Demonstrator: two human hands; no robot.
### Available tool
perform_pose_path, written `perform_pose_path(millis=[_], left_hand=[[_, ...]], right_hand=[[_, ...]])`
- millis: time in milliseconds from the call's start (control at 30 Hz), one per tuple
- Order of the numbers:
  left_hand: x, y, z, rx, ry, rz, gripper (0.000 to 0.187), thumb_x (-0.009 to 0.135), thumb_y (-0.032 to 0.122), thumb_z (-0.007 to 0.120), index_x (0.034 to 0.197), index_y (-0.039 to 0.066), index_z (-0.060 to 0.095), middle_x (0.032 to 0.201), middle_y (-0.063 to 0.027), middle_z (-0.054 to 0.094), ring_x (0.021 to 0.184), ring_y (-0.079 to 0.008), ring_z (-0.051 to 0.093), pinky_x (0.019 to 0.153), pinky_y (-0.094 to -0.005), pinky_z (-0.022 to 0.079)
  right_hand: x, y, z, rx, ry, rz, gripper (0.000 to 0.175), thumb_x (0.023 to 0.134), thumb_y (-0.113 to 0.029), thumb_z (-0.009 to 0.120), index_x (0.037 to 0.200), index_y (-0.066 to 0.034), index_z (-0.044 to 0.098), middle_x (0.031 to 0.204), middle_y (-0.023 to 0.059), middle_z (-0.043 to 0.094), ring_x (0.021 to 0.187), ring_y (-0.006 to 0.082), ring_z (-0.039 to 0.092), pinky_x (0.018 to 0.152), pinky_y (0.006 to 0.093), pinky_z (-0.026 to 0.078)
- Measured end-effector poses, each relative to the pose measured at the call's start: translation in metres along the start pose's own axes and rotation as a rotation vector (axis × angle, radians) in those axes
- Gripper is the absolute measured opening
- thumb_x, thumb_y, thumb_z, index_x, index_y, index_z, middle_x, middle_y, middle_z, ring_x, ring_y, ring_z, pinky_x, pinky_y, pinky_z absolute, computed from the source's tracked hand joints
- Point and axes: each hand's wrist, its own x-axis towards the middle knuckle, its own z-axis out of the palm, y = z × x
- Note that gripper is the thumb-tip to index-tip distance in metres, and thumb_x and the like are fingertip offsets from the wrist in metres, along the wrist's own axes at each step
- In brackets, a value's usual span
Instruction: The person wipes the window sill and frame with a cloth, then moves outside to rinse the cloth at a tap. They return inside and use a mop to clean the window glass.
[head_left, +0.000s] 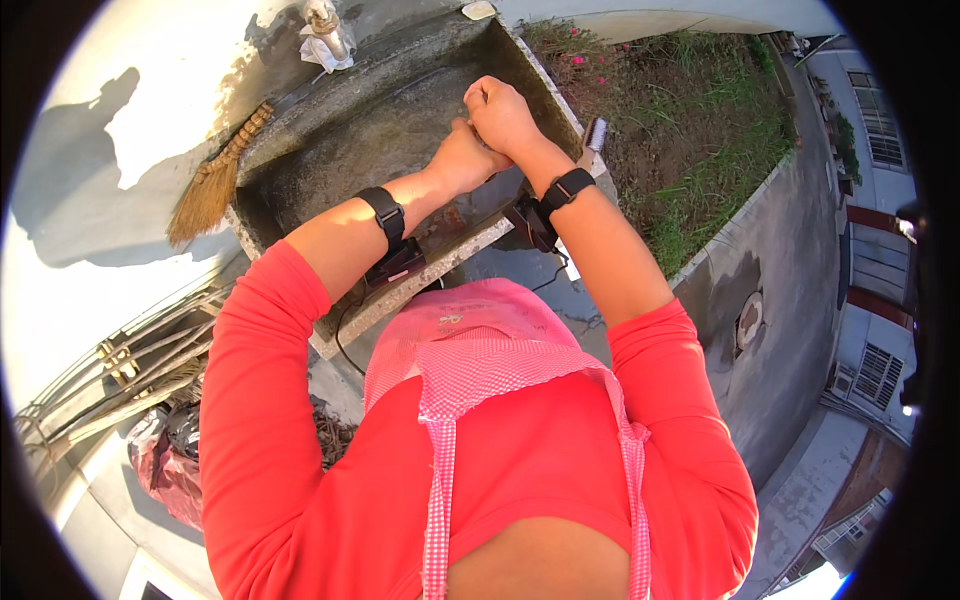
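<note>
My left hand (466, 159) and my right hand (501, 114) are together over the far right part of a rough concrete wash trough (375, 309). Both hands have curled fingers; the right one is just above and beyond the left, and they touch or nearly touch. Whatever may lie between the palms is hidden, so I cannot tell if they grip anything. Each wrist wears a black strap with a dark box, the left box (396, 264) and the right box (531, 222), trailing thin black cables. A bristle brush (595, 135) rests on the trough's right rim.
A straw broom (217, 187) leans at the trough's left. Behind the trough stands a tap (324, 26) wrapped in white material; a pale piece (478, 10) sits on the back corner. Wooden sticks (142, 360) and a pink plastic bag (169, 469) lie left, a planted bed (675, 142) right.
</note>
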Motion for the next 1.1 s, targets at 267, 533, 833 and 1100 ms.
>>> perform_pose_path(millis=[267, 533, 833, 1100], left_hand=[[-0.006, 0.026, 0.134, 0.225, 0.016, 0.361, 0.021, 0.075, 0.013, 0.074, 0.083, -0.002, 0.062, 0.069, -0.0043, 0.063, 0.061, -0.0114, 0.055, 0.052, -0.0314, 0.045], [-0.108, 0.091, 0.423, 0.484, -0.562, 0.434, 0.079, 0.074, 0.040, 0.077, 0.119, -0.013, 0.041, 0.110, -0.0308, 0.062, 0.107, -0.0395, 0.061, 0.086, -0.0424, 0.050], [-0.327, 0.108, 0.771, 0.413, -1.198, 0.742, 0.048, 0.080, 0.027, 0.073, 0.114, -0.003, 0.057, 0.106, -0.0230, 0.066, 0.099, -0.0299, 0.065, 0.078, -0.0398, 0.050], [-0.456, 0.097, 0.956, 0.514, -1.604, 0.706, 0.083, 0.076, 0.038, 0.076, 0.122, -0.016, 0.033, 0.115, -0.0299, 0.061, 0.107, -0.0402, 0.062, 0.084, -0.0407, 0.050]], right_hand=[[-0.097, 0.046, -0.116, -0.128, 0.241, 0.074, 0.026, 0.088, -0.021, 0.053, 0.095, 0.0011, 0.065, 0.098, 0.0258, 0.066, 0.096, 0.0430, 0.062, 0.085, 0.0476, 0.050], [-0.355, 0.195, -0.294, -0.154, 0.594, 0.379, 0.031, 0.089, -0.023, 0.052, 0.098, 0.0028, 0.065, 0.103, 0.0269, 0.066, 0.099, 0.0419, 0.062, 0.088, 0.0470, 0.050], [-0.729, 0.338, -0.411, -0.109, 1.185, 0.962, 0.028, 0.090, -0.022, 0.049, 0.097, 0.0020, 0.062, 0.097, 0.0256, 0.066, 0.096, 0.0445, 0.061, 0.084, 0.0494, 0.049], [-0.929, 0.431, -0.451, -0.046, 1.317, 1.287, 0.032, 0.092, -0.025, 0.050, 0.108, 0.0004, 0.061, 0.107, 0.0244, 0.066, 0.104, 0.0412, 0.061, 0.089, 0.0475, 0.049]])
